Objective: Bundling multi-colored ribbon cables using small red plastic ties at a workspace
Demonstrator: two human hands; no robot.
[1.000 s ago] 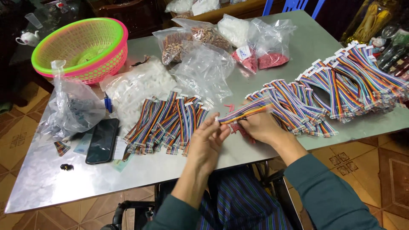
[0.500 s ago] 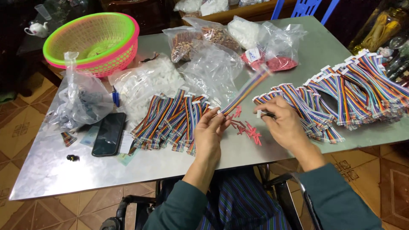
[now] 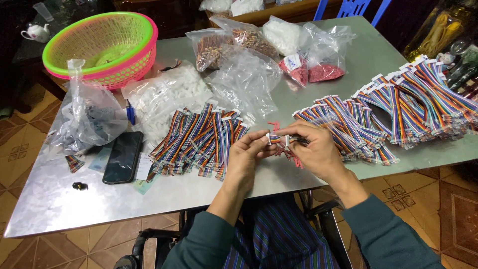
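The rainbow cable, raised half a second ago, has been lowered; its white plug (image 3: 275,138) is now pinched by left hand (image 3: 247,155) and right hand (image 3: 312,149), right of the cable pile (image 3: 199,139).

Over a metal table (image 3: 318,74), the left hand (image 3: 247,155) and right hand (image 3: 313,149) pinch a small white connector (image 3: 275,138) between them, between two piles of rainbow ribbon cables (image 3: 199,142), near a black phone (image 3: 123,156).
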